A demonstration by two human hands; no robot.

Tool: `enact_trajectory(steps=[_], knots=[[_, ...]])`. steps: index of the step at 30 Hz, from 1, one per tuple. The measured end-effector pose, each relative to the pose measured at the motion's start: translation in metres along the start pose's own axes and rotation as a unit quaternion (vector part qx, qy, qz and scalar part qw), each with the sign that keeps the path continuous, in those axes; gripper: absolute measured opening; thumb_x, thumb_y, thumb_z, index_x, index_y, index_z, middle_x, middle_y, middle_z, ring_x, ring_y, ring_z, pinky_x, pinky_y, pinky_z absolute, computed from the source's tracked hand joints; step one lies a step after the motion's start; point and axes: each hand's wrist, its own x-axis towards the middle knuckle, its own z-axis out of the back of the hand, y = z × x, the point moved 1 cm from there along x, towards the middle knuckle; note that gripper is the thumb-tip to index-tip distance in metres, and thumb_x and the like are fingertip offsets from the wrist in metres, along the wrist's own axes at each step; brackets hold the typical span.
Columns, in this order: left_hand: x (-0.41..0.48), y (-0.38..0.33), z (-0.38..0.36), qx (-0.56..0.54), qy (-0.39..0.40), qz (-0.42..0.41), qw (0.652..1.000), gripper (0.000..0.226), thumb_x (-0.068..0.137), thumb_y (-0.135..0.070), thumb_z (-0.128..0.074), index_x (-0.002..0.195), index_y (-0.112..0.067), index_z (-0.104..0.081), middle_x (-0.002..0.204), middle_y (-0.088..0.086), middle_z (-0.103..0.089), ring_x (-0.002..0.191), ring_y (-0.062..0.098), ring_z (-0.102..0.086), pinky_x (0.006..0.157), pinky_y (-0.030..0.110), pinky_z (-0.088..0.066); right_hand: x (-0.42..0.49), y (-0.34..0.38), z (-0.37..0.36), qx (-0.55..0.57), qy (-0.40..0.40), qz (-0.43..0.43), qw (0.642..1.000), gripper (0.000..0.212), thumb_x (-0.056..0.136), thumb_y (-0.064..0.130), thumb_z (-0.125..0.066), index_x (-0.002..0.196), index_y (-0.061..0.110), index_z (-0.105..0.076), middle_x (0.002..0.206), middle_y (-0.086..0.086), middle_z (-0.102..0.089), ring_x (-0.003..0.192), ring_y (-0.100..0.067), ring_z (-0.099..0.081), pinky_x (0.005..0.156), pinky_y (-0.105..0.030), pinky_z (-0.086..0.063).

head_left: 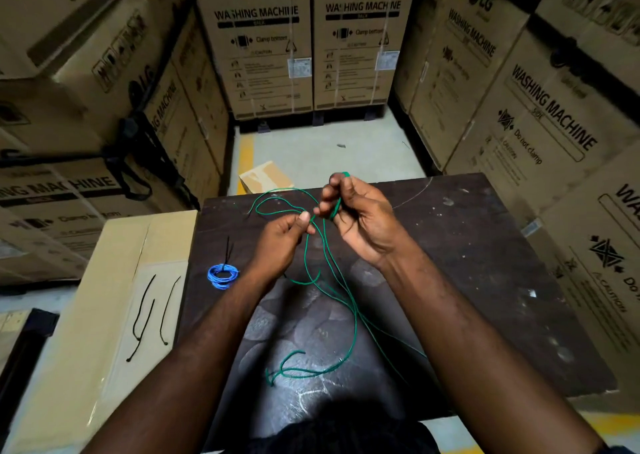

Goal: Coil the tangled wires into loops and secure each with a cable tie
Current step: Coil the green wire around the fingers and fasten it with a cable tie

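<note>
Blue wire coil (222,275) is tied. Green wire (349,311) is pinched by left hand (284,235), gripped by right hand (360,218) in first loops; most is left uncoiled, untied.

A dark, scuffed table (485,263) carries a blue wire coil (222,275) near its left edge (a black cable tie (227,253) cinched round it) and loose green wire (353,332) trailing across the middle toward the near edge.

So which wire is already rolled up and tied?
The blue wire on the table. It is a neat coil with a black tie on it; the green wire is loose, held by the left hand and right hand.
</note>
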Motion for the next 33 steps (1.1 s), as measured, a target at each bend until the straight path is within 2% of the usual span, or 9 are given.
enact_trajectory(steps=[2,10,15,17,21,24,28,29,33], knots=[[-0.006,0.005,-0.001,0.017,-0.001,0.019,1.0,0.034,0.099,-0.028,-0.048,0.071,-0.015,-0.062,0.036,-0.01,-0.03,0.036,0.001,-0.021,0.038,0.015,-0.017,0.004,0.005,0.003,0.009,0.004,0.018,1.0,0.015,0.086,0.007,-0.044,0.098,0.003,-0.051,0.083,-0.007,-0.071,0.072,-0.016,-0.068,0.074,-0.027,-0.056],[-0.016,0.012,-0.003,0.016,-0.021,0.026,0.999,0.034,0.099,-0.026,-0.048,0.072,-0.012,-0.063,0.035,-0.009,-0.025,0.036,0.002,-0.018,0.038,0.018,-0.014,0.018,-0.003,0.011,0.003,-0.035,0.049,0.998,0.021,0.089,0.001,-0.042,0.108,0.002,-0.051,0.101,-0.01,-0.072,0.092,-0.023,-0.07,0.086,-0.031,-0.055],[-0.024,0.01,-0.007,0.067,-0.025,-0.016,0.997,0.033,0.099,-0.025,-0.049,0.07,-0.017,-0.063,0.041,-0.011,-0.042,0.044,0.002,-0.032,0.048,0.022,-0.025,0.034,-0.001,0.026,-0.09,-0.119,0.121,0.981,0.018,0.096,0.0,-0.041,0.112,0.001,-0.051,0.111,-0.018,-0.065,0.096,-0.024,-0.069,0.089,-0.033,-0.054],[-0.029,0.006,-0.012,0.109,-0.017,-0.049,0.993,0.032,0.099,-0.027,-0.049,0.073,-0.016,-0.064,0.047,-0.015,-0.048,0.048,0.0,-0.037,0.053,0.024,-0.029,0.038,-0.007,0.035,-0.183,-0.156,0.134,0.961,0.02,0.098,0.0,-0.04,0.115,-0.001,-0.051,0.115,-0.022,-0.062,0.097,-0.022,-0.068,0.092,-0.035,-0.052],[-0.039,-0.003,-0.013,0.159,-0.016,-0.099,0.982,0.029,0.095,-0.032,-0.047,0.074,-0.021,-0.063,0.056,-0.013,-0.052,0.055,0.001,-0.045,0.058,0.023,-0.035,0.044,-0.014,0.053,-0.322,-0.199,0.16,0.912,0.021,0.096,-0.004,-0.041,0.111,-0.002,-0.055,0.106,-0.019,-0.066,0.094,-0.02,-0.069,0.09,-0.03,-0.052],[-0.045,-0.008,-0.008,0.167,-0.012,-0.12,0.979,0.028,0.093,-0.031,-0.046,0.072,-0.022,-0.062,0.052,-0.009,-0.047,0.051,0.004,-0.041,0.054,0.023,-0.032,0.037,-0.013,0.068,-0.428,-0.174,0.159,0.873,0.02,0.093,-0.003,-0.043,0.105,0.003,-0.058,0.099,-0.015,-0.068,0.095,-0.024,-0.068,0.095,-0.041,-0.051],[-0.046,-0.026,-0.004,0.175,-0.009,-0.125,0.976,0.027,0.093,-0.03,-0.046,0.07,-0.023,-0.06,0.053,-0.014,-0.049,0.05,0.002,-0.042,0.052,0.019,-0.029,0.023,-0.022,0.079,-0.643,-0.05,0.189,0.74,0.021,0.09,-0.004,-0.048,0.101,0.005,-0.063,0.093,-0.006,-0.07,0.088,-0.016,-0.067,0.085,-0.038,-0.054],[-0.045,-0.03,-0.002,0.178,-0.016,-0.129,0.975,0.027,0.093,-0.03,-0.047,0.07,-0.023,-0.061,0.055,-0.014,-0.052,0.052,0.003,-0.044,0.053,0.02,-0.032,0.021,-0.022,0.078,-0.658,-0.034,0.189,0.728,0.02,0.091,-0.005,-0.047,0.102,0.004,-0.062,0.092,-0.006,-0.069,0.085,-0.015,-0.067,0.082,-0.036,-0.054],[-0.035,-0.041,0.014,0.209,-0.066,-0.153,0.963,0.027,0.093,-0.035,-0.049,0.073,-0.024,-0.063,0.064,-0.002,-0.061,0.06,0.012,-0.055,0.061,0.034,-0.041,0.013,-0.012,0.073,-0.656,0.015,0.144,0.741,0.019,0.099,0.008,-0.043,0.101,0.003,-0.06,0.086,-0.008,-0.067,0.072,-0.011,-0.063,0.074,-0.019,-0.05]])
